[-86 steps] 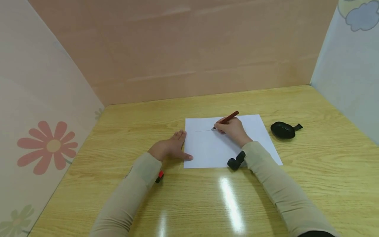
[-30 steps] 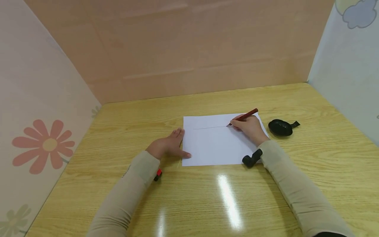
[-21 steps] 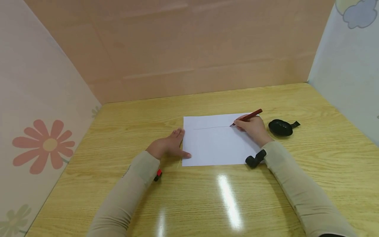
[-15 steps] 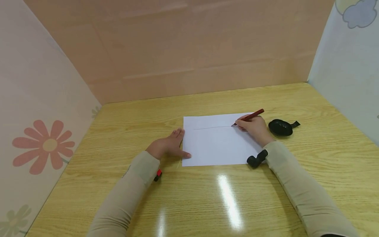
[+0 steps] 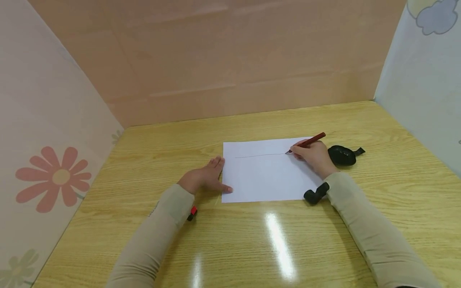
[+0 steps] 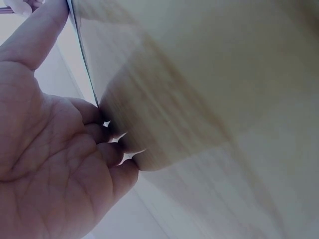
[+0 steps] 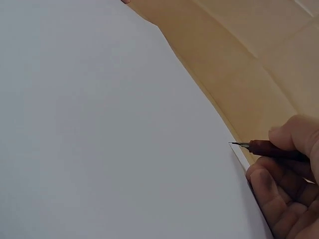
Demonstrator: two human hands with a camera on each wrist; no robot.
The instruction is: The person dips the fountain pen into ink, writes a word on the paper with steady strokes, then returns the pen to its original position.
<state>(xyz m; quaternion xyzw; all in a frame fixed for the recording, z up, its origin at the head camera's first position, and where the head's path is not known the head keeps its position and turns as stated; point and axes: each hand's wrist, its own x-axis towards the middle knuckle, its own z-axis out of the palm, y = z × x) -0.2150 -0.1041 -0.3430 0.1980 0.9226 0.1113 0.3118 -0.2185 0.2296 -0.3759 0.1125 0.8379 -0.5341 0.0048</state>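
A white sheet of paper lies on the wooden table, with a thin line running across its upper part. My right hand pinches a dark red fountain pen between thumb and fingers. Its metal nib meets the paper at the line's right end, and the barrel slants up to the right. My left hand rests at the sheet's left edge, thumb spread over the lower left corner. From the left wrist, the fingers appear extended against the table.
A black oval object with a short tab lies right of the paper, close behind my right hand. Black wrist gear hangs over the sheet's lower right corner. A brown panel stands behind the table, with pale walls at both sides.
My right hand has moved the pen rightward across the paper, and the line behind the nib has grown longer. My left hand stays at the left edge.
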